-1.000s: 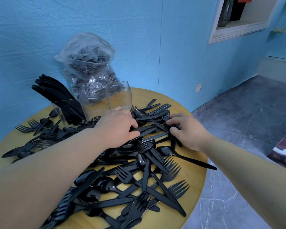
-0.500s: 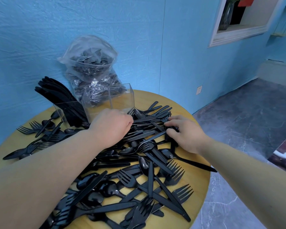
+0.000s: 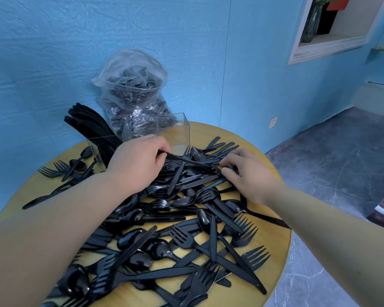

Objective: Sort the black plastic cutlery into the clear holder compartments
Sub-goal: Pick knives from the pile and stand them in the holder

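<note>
Early stage: holder (image 3: pixel 142 138) at 11 o'clock has knives only; cutlery heap (image 3: pixel 186 229) covers counter (image 3: pixel 273 258); left hand (image 3: pixel 138 167) fingers pinch a knife (image 3: pixel 186 161), right hand (image 3: pixel 248 173) fingers curled in heap, grip unclear.

No text, label, brand, number or sign can be read anywhere in the view. The clear plastic bag (image 3: pixel 131 89) at the upper middle of the frame shows no print, the clear holder (image 3: pixel 173 131) just below it is unmarked, and the black cutlery (image 3: pixel 186 218) across the middle and lower frame bears no lettering that can be made out. The small wall plate (image 3: pixel 273 122) at right of centre is too small to tell.
</note>
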The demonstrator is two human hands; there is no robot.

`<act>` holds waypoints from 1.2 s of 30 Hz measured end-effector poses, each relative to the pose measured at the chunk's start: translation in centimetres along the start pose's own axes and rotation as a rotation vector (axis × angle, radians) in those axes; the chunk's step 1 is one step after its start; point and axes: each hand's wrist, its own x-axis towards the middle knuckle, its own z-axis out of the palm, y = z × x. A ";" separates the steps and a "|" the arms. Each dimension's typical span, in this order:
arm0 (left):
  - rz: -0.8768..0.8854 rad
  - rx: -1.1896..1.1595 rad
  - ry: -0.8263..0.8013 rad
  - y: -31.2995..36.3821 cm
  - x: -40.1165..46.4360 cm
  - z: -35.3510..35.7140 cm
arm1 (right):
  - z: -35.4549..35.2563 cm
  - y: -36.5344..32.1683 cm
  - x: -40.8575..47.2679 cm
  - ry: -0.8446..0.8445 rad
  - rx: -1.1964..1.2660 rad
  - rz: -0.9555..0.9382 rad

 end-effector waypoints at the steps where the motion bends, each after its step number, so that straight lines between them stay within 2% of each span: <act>1: -0.015 -0.016 0.007 -0.3 -0.4 -0.1 | 0.1 -0.2 0.1 0.009 -0.039 -0.009; 5: -0.075 -0.059 0.047 -1.0 -1.5 -0.3 | 0.4 -0.8 0.8 0.021 -0.166 -0.070; 12: -0.137 -0.110 0.069 -2.1 -2.6 -1.0 | 0.2 -1.9 1.7 -0.169 -0.191 -0.047; 16: -0.131 -0.114 0.028 -2.4 -3.0 -0.6 | 0.5 -2.4 2.3 -0.208 -0.262 -0.045; 31: -0.085 -0.108 0.041 -3.7 -3.7 -1.3 | 0.8 -4.9 3.3 0.012 -0.160 -0.199; 36: -0.098 -0.103 0.031 -3.8 -4.1 -2.3 | 0.3 -7.0 3.5 0.016 -0.082 -0.191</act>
